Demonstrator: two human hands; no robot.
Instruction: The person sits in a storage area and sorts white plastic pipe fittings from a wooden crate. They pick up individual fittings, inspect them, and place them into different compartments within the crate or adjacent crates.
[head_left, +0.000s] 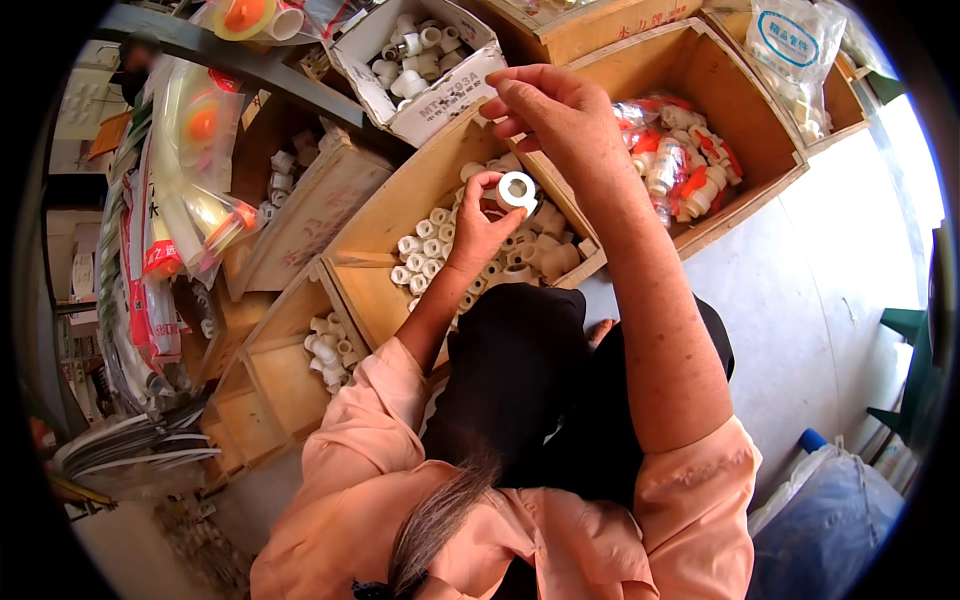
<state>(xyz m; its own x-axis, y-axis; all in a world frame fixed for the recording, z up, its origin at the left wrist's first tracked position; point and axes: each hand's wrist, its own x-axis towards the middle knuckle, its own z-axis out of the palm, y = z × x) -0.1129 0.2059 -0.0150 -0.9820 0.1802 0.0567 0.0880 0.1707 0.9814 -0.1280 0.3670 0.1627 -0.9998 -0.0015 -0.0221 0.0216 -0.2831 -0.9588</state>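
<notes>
My left hand (480, 232) grips a round white plastic pipe fitting (516, 190) between thumb and fingers, its ring-shaped mouth facing up. Below it is a wooden bin (360, 238) of white fittings. Small threaded fittings (424, 255) stand in rows on its left side, while larger fittings (551, 251) lie loose on the right. Higher up, my right hand (562, 109) hangs over the divide between this bin and its neighbour. Its fingers are slightly bent and apart, and I see nothing held in them.
To the right, a wooden bin (739, 97) holds white valves with red handles (690, 165). A cardboard box (450, 105) of white fittings stands beyond. Bagged tubes (169, 187) hang at left, near a metal rail (247, 60). Smaller bins (277, 382) adjoin on the left.
</notes>
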